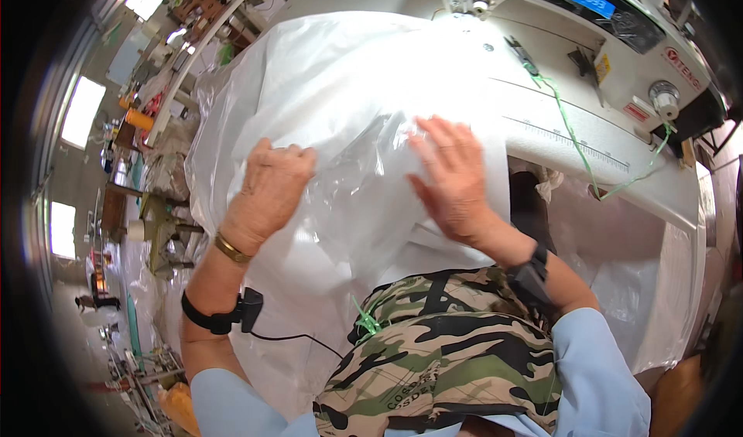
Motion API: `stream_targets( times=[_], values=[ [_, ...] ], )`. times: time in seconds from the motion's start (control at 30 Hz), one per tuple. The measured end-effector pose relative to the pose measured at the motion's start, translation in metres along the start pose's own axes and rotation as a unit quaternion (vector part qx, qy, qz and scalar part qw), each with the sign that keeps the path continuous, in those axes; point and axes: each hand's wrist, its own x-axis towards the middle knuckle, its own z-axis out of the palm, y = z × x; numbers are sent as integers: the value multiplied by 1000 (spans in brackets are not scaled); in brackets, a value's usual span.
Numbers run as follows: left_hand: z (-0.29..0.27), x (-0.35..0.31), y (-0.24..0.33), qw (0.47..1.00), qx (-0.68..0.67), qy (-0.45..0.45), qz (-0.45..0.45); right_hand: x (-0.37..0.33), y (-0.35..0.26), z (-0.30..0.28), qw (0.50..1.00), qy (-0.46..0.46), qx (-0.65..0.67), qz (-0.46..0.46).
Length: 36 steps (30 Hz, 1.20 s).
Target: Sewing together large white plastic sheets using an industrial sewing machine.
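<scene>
A large white sheet of material [348, 73] covers the work surface in front of me, with clear, shiny plastic film [340, 213] wrinkled over it. My left hand [275, 186] is closed, its fingers curled into the film left of the middle; the fingertips are hidden. Flat and with fingers spread, my right hand [453, 178] rests on or just above the film near the sheet's right side. Beyond the sheet stands a white sewing machine [619, 89], its needle and presser foot area [464, 4] by the sheet's far edge.
Small thread snips [522, 54] lie on the machine bed, tied to a green string [573, 131]. A printed ruler scale [569, 139] runs along the bed. More plastic film [604, 267] hangs at the right. Shelves and clutter [166, 166] fill the left side.
</scene>
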Motion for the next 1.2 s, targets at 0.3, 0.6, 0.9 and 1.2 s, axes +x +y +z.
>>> stream_targets(
  times=[0.3, 0.6, 0.9, 1.2],
  values=[
    [56, 78, 42, 954, -161, 248, 43, -45, -30, 15, 771, -519, 368, 17],
    [103, 56, 46, 960, -67, 266, -57, -69, -4, -13, 899, -71, 318, 291],
    [128, 34, 11, 947, 77, 293, -107, 5, -13, 32, 959, -131, 248, -33],
    [141, 33, -10, 973, -13, 189, -136, -16, -19, 52, 956, -184, 217, -70]
  ],
)
